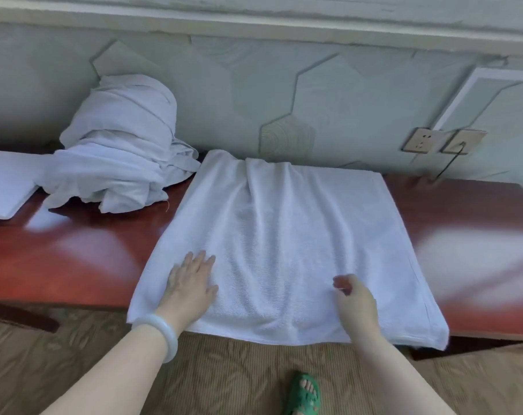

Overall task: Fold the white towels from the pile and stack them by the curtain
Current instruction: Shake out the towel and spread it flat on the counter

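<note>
A white towel [287, 235] lies spread across the red-brown table [74, 259], its near edge hanging over the table's front. My left hand [191, 283] rests flat on the towel's near left part, fingers straight. My right hand [354, 298] is over the towel's near right part with its fingers curled; whether it pinches the cloth I cannot tell. A pile of crumpled white towels [119, 151] stands at the back left against the wall. A flat folded white cloth [5, 187] lies at the far left edge.
The wall behind the table carries two sockets [442, 140] at the right, one with a cable plugged in. A dark chair part [20, 316] juts out below the table's left front. My foot in a green sandal [305, 393] stands on the patterned carpet.
</note>
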A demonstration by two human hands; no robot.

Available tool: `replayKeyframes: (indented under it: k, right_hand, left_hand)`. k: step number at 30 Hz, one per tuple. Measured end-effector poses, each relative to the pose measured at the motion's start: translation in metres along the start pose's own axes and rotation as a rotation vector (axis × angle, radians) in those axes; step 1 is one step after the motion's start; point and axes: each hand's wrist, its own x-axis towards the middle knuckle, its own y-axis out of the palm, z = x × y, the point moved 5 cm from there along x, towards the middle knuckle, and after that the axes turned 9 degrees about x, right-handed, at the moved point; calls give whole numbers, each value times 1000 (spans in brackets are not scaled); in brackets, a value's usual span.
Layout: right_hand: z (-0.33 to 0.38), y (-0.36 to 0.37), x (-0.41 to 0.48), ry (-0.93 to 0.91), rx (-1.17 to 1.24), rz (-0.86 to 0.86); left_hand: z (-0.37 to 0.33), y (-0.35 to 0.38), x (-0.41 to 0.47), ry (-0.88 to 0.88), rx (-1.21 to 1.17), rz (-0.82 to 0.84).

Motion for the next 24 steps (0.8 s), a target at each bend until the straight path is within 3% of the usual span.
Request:
replayKeyframes:
  k: [2, 4, 6, 10, 12, 14, 18, 21, 24]
  right_hand:
    - [2, -10, 33, -179, -399, 23]
    - [-18, -14, 50, -228, -715, 94]
    - [-40, -23, 47, -260, -877, 90]
    - [-29, -43, 23, -310, -995, -9]
    - [-4, -49, 36, -333, -931, -73]
    - [14, -46, 59, -473, -766, -86]
    - [9, -25, 108, -385, -904, 200]
    - [-15, -37, 105, -382, -929, 189]
    - [-17, -50, 88, -386, -984, 146]
  left_hand:
    - [-4, 7, 6, -29, 23, 107]
    - [-3, 13, 5, -58, 63, 167]
    - [-4, 13, -2, -49, 137, 180]
    - [-21, 0, -16, 3, 214, 121]
    - [-29, -10, -8, 18, 175, 29]
    - [-34, -19, 9, 37, 146, -36]
    - [-42, -9, 47, 70, 194, 127]
    - [-40, 1, 47, 63, 207, 197]
    - [-50, -6, 38, 92, 244, 166]
